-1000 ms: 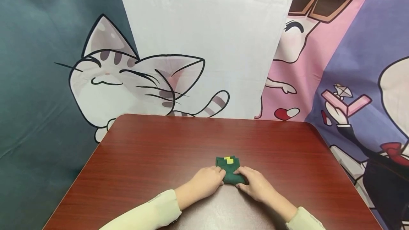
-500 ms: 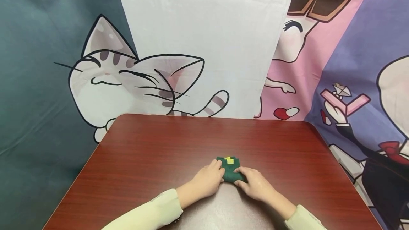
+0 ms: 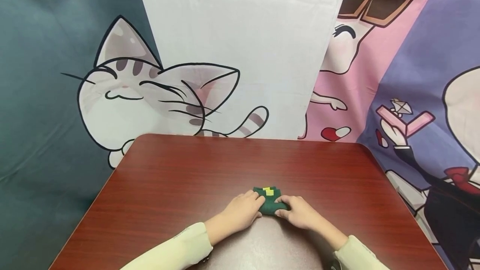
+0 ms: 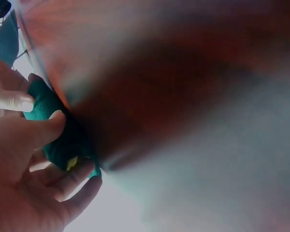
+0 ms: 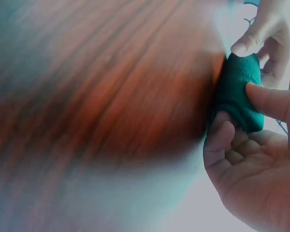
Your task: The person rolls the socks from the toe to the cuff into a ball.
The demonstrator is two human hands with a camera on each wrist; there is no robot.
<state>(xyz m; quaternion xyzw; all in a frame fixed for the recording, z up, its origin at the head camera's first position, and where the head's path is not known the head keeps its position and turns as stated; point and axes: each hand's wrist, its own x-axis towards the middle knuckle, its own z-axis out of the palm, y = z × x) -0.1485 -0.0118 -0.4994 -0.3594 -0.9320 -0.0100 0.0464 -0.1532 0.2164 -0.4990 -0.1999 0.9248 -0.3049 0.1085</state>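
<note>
A dark green cloth [image 3: 269, 206], with small yellow patches near its far edge, lies on the table, folded in layers. The wrist views show its near end rolled into a thick bulge. My left hand [image 3: 240, 211] grips its left side; in the left wrist view the thumb lies on the roll [image 4: 47, 102] and fingers reach round by a yellow patch. On the right side, my right hand [image 3: 300, 213] pinches the roll's end between thumb and fingers. In the right wrist view its thumb presses the green roll [image 5: 237, 87], with some fingers curled at the end. The cloth's underside is hidden.
The reddish-brown wooden table [image 3: 187, 166] has rounded far corners and reaches back to a hanging backdrop [image 3: 240, 32] printed with a cartoon cat and figures. Pale green sleeves [image 3: 180, 245] cover both forearms.
The left fingers reached forward along the cloth's left edge, then drew back slightly. The far edge with the yellow patches has come a little nearer. The right hand has barely moved.
</note>
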